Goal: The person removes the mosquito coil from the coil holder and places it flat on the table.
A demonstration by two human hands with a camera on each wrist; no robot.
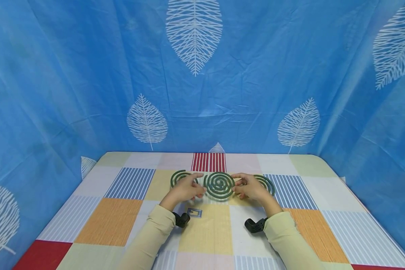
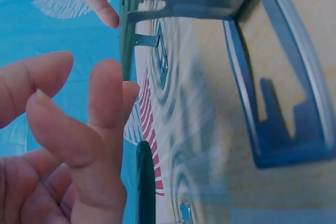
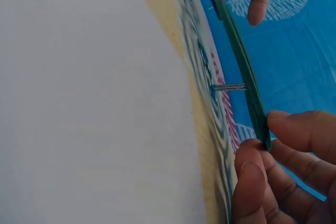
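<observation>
A green mosquito coil (image 1: 219, 183) lies level on a thin metal stand (image 3: 231, 86) between the two hands. At its right edge my right hand (image 1: 251, 186) pinches the rim between thumb and fingers, plainest in the right wrist view. My left hand (image 1: 187, 187) is by the opposite edge, fingers spread and loosely bent; in the left wrist view its fingertips (image 2: 107, 77) do not close round the coil. Partly behind the left hand is a second coil (image 1: 173, 178), and behind the right hand a third coil (image 1: 271, 185).
A bare metal stand (image 2: 310, 61), a rectangular frame with an upright forked tongue, is on the table in front of the left hand. The patchwork tablecloth (image 1: 206, 236) reaches back to a blue leaf-print curtain (image 1: 239, 93), which also encloses both sides.
</observation>
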